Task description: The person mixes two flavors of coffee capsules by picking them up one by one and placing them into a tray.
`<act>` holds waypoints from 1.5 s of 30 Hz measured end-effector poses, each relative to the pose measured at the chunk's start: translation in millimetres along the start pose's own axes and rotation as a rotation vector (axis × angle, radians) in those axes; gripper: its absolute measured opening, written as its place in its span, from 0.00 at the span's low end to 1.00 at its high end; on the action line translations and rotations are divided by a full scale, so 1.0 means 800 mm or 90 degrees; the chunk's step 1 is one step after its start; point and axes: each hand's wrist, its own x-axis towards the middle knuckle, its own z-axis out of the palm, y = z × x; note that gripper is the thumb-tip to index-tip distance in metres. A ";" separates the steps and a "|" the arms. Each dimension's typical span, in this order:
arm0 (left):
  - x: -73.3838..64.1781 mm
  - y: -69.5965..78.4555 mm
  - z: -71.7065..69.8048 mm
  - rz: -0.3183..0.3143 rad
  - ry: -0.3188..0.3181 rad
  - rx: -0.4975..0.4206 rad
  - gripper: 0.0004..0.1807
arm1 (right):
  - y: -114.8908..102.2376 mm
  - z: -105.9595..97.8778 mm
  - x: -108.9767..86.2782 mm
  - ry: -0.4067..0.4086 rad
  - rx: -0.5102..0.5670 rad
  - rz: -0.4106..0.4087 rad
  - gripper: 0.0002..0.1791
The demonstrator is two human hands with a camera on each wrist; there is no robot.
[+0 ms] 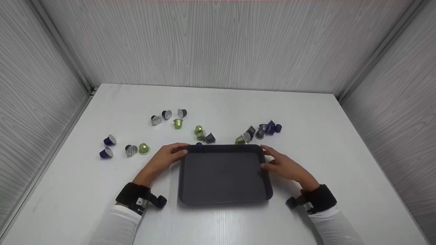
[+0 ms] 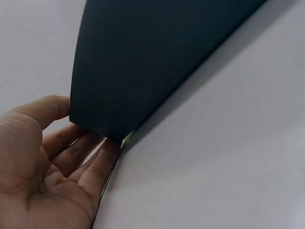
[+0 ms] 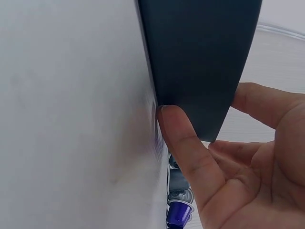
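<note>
A dark grey rectangular tray point(image 1: 224, 178) lies in front of the person in the head view, its inside bare. My left hand point(image 1: 167, 156) grips its far left corner. In the left wrist view the left thumb point(image 2: 50, 109) is at the rim, while the other fingers reach round behind the tray's wall point(image 2: 143, 57). At the far right corner, my right hand point(image 1: 282, 165) holds the tray between thumb and fingers. From the right wrist, one finger point(image 3: 183, 138) shows low against the tray's side point(image 3: 200, 52), beside the white tabletop.
Coffee capsules lie scattered beyond the tray: dark blue ones point(image 1: 106, 153) at left, a green one point(image 1: 177, 123) farther back, and a cluster with purple ones point(image 1: 270, 128) at right. Several sit close behind the tray's far edge. Pale wood-grain panels point(image 1: 211, 44) enclose the white table point(image 1: 340, 163).
</note>
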 end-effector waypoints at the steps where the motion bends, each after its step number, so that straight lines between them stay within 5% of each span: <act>1: 0.001 0.000 -0.001 0.008 -0.005 0.022 0.23 | 0.001 0.000 0.000 0.002 0.001 0.002 0.41; 12: 0.003 0.021 0.006 -0.012 -0.018 0.232 0.26 | -0.002 -0.014 0.009 0.001 -0.006 -0.012 0.40; 21: 0.004 0.035 0.013 -0.049 -0.006 0.249 0.25 | -0.014 -0.045 0.032 0.088 -0.082 -0.027 0.31; 33: -0.002 0.041 0.009 -0.059 -0.009 0.286 0.28 | -0.009 -0.047 0.067 0.150 -0.247 -0.024 0.26; 45: -0.004 0.040 0.014 -0.026 -0.005 0.305 0.29 | 0.002 -0.047 0.087 0.143 -0.289 -0.045 0.27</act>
